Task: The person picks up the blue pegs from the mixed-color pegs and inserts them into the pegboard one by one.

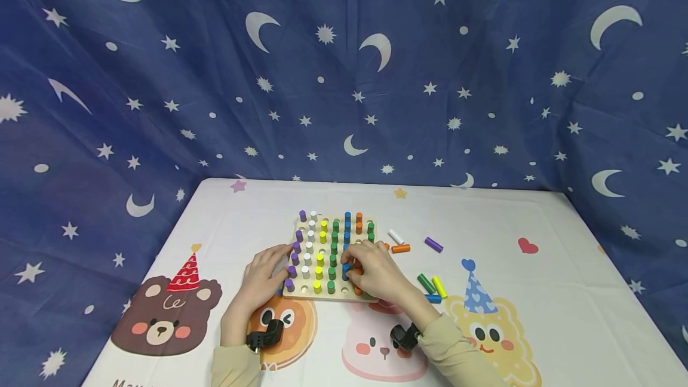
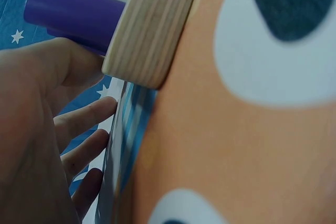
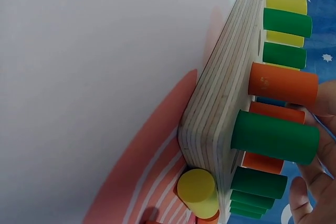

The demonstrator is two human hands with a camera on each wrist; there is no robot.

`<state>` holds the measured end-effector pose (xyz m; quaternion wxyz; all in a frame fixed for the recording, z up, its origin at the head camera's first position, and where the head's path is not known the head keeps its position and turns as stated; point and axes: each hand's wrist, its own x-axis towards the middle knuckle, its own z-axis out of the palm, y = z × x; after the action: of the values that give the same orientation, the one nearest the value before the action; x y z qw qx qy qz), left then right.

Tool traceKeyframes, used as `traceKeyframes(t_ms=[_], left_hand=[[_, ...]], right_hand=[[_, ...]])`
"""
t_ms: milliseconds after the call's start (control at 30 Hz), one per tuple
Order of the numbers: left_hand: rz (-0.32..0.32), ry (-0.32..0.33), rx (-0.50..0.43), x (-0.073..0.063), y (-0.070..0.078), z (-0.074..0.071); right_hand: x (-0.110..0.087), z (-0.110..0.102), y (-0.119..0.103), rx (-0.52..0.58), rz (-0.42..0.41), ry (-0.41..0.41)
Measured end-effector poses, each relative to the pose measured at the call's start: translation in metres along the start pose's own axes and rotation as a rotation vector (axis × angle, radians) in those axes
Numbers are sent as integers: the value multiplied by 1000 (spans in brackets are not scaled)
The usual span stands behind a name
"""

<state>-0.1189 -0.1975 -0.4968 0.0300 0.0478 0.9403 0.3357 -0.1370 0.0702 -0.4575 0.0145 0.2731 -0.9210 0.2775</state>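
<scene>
A wooden pegboard (image 1: 322, 297) lies on the table, with upright pegs in purple, white, yellow, green, blue and orange columns. My right hand (image 1: 376, 269) is over its right part, thumb and forefinger pinching a blue peg (image 1: 346, 270) near the front of the blue column. In the right wrist view, a green peg (image 3: 275, 137) and an orange peg (image 3: 283, 83) partly hide those fingers. My left hand (image 1: 263, 275) rests at the board's left edge, fingers loosely bent. The left wrist view has its thumb right at the board's corner, beneath a purple peg (image 2: 73, 14).
Loose pegs lie right of the board: a white one (image 1: 396, 236), an orange one (image 1: 400, 249), a purple one (image 1: 433, 245), a green one (image 1: 426, 283), a yellow one (image 1: 439, 286) and a blue one (image 1: 432, 298). A starry blue curtain (image 1: 301, 160) hangs behind the table.
</scene>
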Motion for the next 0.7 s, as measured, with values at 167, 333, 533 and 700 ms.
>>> traceKeyframes(t_ms=[167,333,533,700], left_hand=[[-3,1,-5,0,0,0],[5,17,-5,0,1,1],[2,6,-2,0,2,0],[-1,-4,-2,0,2,-1]], right_hand=[[0,0,0,-4,-14,5],[-1,-1,1,3,-34,5],[-2,-2,0,-5,-38,7],[-2,-3,-1,-6,-36,6]])
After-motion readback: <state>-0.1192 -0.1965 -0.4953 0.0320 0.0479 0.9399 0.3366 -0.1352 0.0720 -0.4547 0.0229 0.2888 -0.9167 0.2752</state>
